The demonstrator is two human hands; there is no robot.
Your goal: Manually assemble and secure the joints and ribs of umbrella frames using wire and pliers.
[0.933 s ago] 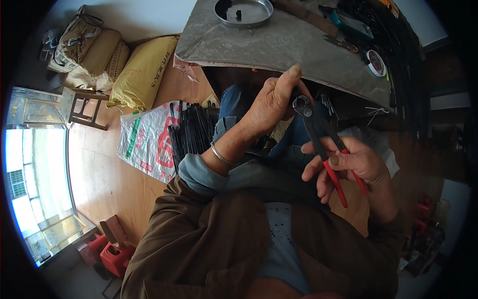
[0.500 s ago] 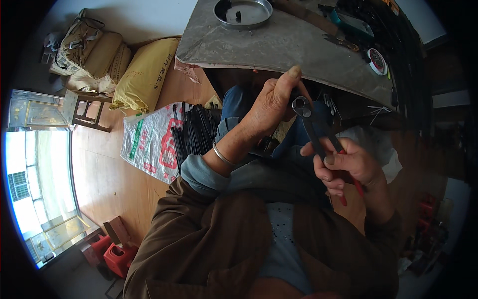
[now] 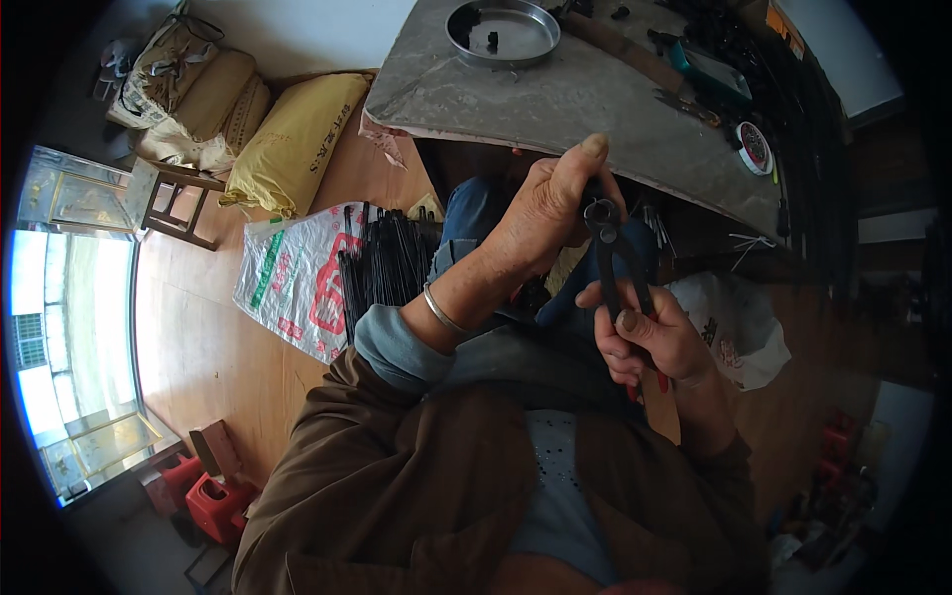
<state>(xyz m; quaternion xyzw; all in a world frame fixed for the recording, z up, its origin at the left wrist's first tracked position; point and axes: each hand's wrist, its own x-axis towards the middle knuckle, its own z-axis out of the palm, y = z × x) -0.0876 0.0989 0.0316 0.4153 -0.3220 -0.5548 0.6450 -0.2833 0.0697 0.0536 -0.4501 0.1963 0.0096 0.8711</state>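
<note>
My right hand [image 3: 645, 337] is wrapped round a pair of end-cutting pincers [image 3: 608, 238] with dark metal arms and red grips. The pincers stand nearly upright, their round jaws up beside the fingers of my left hand [image 3: 555, 203]. That left hand is closed, its thumb raised and its palm side turned away. Something small and dark shows between its fingers by the jaws, mostly hidden, so its kind is unclear. A bundle of long black rods [image 3: 387, 260] lies to the left of my knees on a white printed sack [image 3: 288, 283].
Ahead is a grey-topped table [image 3: 476, 109] bearing a round metal tray [image 3: 506, 55] with black pieces, a green box [image 3: 709, 74] and a small round tin [image 3: 754, 149]. Yellow sacks [image 3: 297, 139] and a wooden stool [image 3: 178, 208] stand left. A whitish plastic bag [image 3: 739, 327] lies right.
My right hand has moved left, bringing the pincers' handles closer to my body's middle and more upright. My left hand stays nearly in place. The whole view has shifted slightly.
</note>
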